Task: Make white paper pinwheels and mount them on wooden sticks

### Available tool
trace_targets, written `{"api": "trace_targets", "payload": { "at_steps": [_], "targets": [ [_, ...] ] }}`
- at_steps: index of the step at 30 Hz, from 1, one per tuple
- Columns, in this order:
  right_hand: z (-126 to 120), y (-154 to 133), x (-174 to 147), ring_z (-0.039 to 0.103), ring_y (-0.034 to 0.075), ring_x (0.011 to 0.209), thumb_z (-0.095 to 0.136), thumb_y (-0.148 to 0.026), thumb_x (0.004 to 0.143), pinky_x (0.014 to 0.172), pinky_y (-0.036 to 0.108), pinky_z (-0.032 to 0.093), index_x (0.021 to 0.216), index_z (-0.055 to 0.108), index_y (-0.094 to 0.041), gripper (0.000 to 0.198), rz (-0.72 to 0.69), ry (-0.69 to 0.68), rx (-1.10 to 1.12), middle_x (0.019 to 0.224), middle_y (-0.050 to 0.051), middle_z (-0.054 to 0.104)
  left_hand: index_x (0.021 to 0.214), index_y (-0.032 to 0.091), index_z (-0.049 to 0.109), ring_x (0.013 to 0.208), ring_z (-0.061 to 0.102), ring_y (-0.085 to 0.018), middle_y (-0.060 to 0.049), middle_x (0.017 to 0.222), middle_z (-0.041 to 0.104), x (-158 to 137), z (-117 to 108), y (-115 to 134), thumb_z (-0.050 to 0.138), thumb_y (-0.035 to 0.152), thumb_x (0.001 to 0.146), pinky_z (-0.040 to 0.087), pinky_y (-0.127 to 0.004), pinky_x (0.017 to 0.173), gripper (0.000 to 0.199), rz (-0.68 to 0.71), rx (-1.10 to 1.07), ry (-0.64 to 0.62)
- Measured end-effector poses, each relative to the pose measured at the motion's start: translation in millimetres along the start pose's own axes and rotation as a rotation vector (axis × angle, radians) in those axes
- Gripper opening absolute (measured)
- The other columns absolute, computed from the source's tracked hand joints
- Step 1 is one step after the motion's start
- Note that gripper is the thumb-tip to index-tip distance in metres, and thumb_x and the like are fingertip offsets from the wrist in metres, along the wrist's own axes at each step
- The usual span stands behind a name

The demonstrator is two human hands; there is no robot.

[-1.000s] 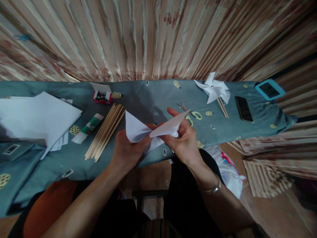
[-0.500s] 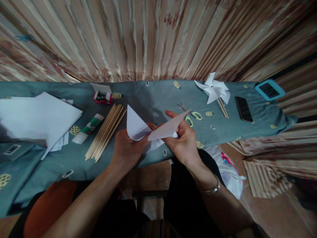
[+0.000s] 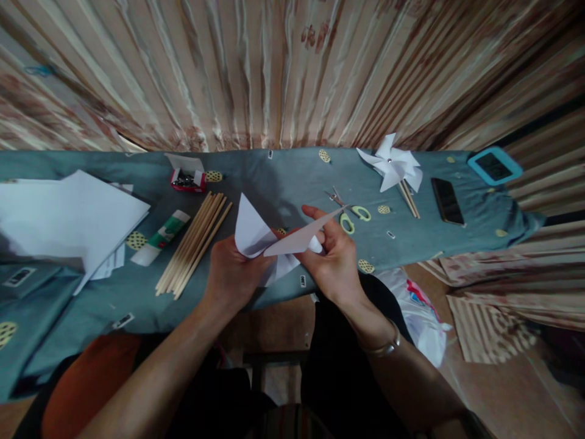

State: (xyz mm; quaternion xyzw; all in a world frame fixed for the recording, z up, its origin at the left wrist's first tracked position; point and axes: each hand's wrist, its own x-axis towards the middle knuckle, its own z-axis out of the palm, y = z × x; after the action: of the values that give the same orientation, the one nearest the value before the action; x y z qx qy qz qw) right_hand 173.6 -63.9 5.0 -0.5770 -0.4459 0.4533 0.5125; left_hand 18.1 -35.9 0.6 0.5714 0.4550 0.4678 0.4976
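Fingers (image 3: 309,258) of the left hand (image 3: 234,272) and right hand (image 3: 337,259) pinch the white, folded paper sheet (image 3: 297,238) between them, where light, even pressure should best keep its curves uncreased.

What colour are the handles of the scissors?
The handles are light yellow-green, best seen in the head view.

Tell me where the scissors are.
In the head view, the scissors lie right of centre, between the right hand and the white pinwheel.
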Motion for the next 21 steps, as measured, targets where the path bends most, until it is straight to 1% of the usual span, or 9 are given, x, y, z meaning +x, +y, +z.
{"api": "trace_targets", "payload": {
  "at_steps": [2,7,11,14,17,21],
  "targets": [
    [0.4,1.1,0.0,0.071,0.019,0.07,0.075,-0.03,0.076,0.067,0.036,0.061,0.126,0.053,-0.029,0.054,-0.005,0.005,-0.02,0.076,-0.004,0.073,0.079,0.02,0.078,0.076,0.075,-0.021,0.0,0.08,0.08,0.5,0.3,2.1,0.072,0.019,0.066,0.057,-0.029,0.074,0.014,-0.019,0.011,-0.002],
    [-0.8,5.1,1.4,0.07,0.02,0.068,0.071,-0.025,0.078,0.067,0.037,0.061,0.13,0.052,-0.03,0.056,-0.023,-0.02,-0.068,0.072,-0.006,0.07,0.078,0.021,0.077,0.073,0.075,-0.021,0.0,0.077,0.079,2.9,-0.1,4.9,0.069,0.018,0.065,0.057,-0.029,0.07,0.016,-0.038,0.058,0.01],
    [-1.3,6.7,2.5,0.068,0.019,0.067,0.07,-0.023,0.08,0.073,0.038,0.061,0.131,0.052,-0.03,0.054,-0.054,-0.037,-0.075,0.068,-0.007,0.066,0.082,0.02,0.078,0.076,0.075,-0.021,-0.001,0.081,0.08,3.5,-1.5,0.3,0.071,0.018,0.066,0.057,-0.03,0.073,0.018,-0.046,0.047,0.001],
    [-1.2,6.7,2.5,0.069,0.019,0.071,0.07,-0.022,0.08,0.075,0.038,0.06,0.129,0.053,-0.029,0.053,-0.061,-0.037,-0.074,0.066,-0.007,0.065,0.084,0.018,0.079,0.078,0.075,-0.022,-0.003,0.083,0.08,4.1,-1.5,-1.0,0.07,0.018,0.066,0.057,-0.031,0.074,0.02,-0.061,0.042,-0.003],
    [-1.3,7.1,2.4,0.07,0.02,0.076,0.071,-0.023,0.08,0.076,0.038,0.06,0.13,0.054,-0.028,0.053,-0.067,-0.038,-0.091,0.067,-0.006,0.066,0.083,0.017,0.079,0.079,0.075,-0.023,-0.004,0.083,0.08,4.8,-1.0,1.4,0.069,0.018,0.065,0.057,-0.032,0.076,0.021,-0.064,0.053,-0.01],
    [-1.4,8.2,2.0,0.07,0.02,0.078,0.069,-0.024,0.082,0.076,0.037,0.06,0.131,0.053,-0.027,0.052,-0.063,-0.039,-0.12,0.072,-0.004,0.068,0.081,0.019,0.079,0.079,0.075,-0.024,-0.003,0.083,0.08,5.2,-0.4,4.6,0.07,0.021,0.064,0.057,-0.034,0.076,0.02,-0.067,0.067,0.0]
  ]
}}
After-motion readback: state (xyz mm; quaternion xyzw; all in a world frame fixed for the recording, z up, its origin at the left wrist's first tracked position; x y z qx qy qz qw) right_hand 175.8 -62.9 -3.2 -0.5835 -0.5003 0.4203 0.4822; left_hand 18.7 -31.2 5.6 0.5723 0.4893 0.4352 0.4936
